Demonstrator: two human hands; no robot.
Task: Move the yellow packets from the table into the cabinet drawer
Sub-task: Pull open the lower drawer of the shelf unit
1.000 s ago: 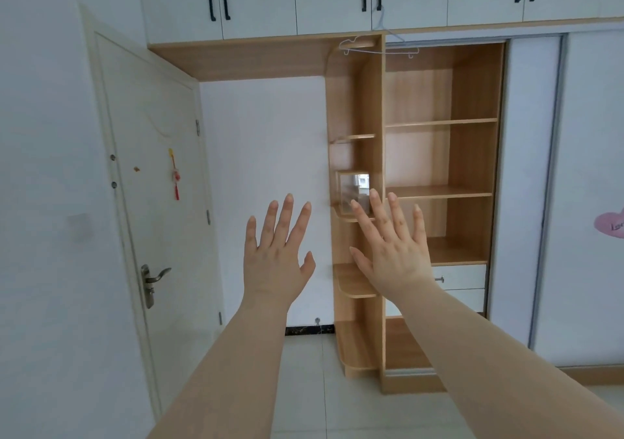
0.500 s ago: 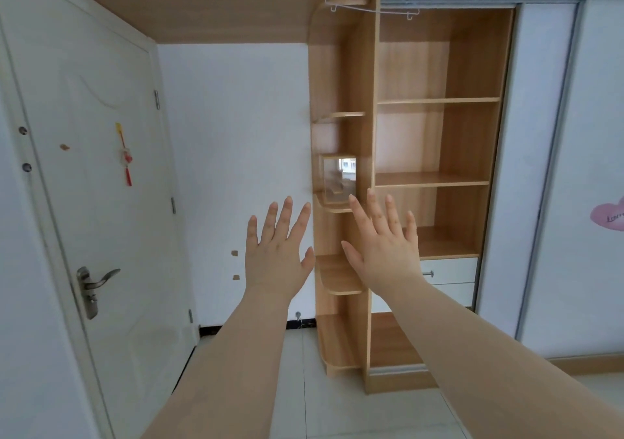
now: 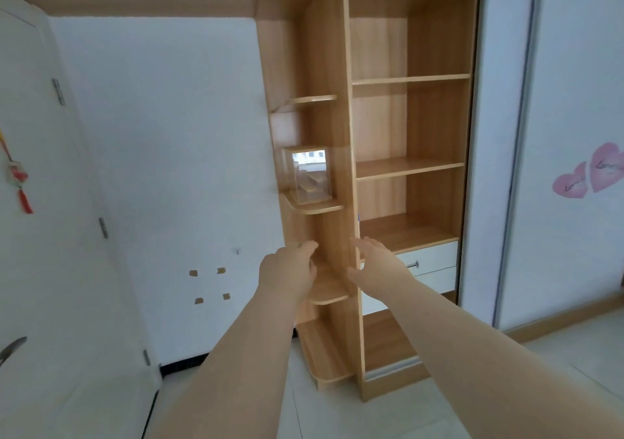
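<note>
Both arms stretch out ahead of me toward the cabinet [image 3: 381, 118]. My left hand [image 3: 287, 271] hangs in front of the rounded corner shelves [image 3: 329, 298], back of the hand up, its fingers [image 3: 309, 246] loosely bent and holding nothing; they are blurred, so I cannot tell whether they touch the wood. My right hand [image 3: 378, 264] is just beside it, across the upright panel, with fingers [image 3: 363, 241] held out fairly straight and released, also holding nothing.

The packets and the table are out of this view. The drawer [image 3: 435, 253] sits low in the open bay, white-fronted and pushed in, with a small metal handle [image 3: 412, 265] just right of my right hand. A second white front [image 3: 435, 280] lies directly under it.

Above the drawer the wooden shelves [image 3: 410, 165] are bare. A clear box [image 3: 312, 175] stands on a corner shelf, above my left hand. A white sliding door [image 3: 574, 67] to the right carries pink heart stickers [image 3: 591, 175]. On the left a white door [image 3: 50, 236] bears a red tassel [image 3: 20, 182], and four small tan marks [image 3: 209, 283] dot the wall.
</note>
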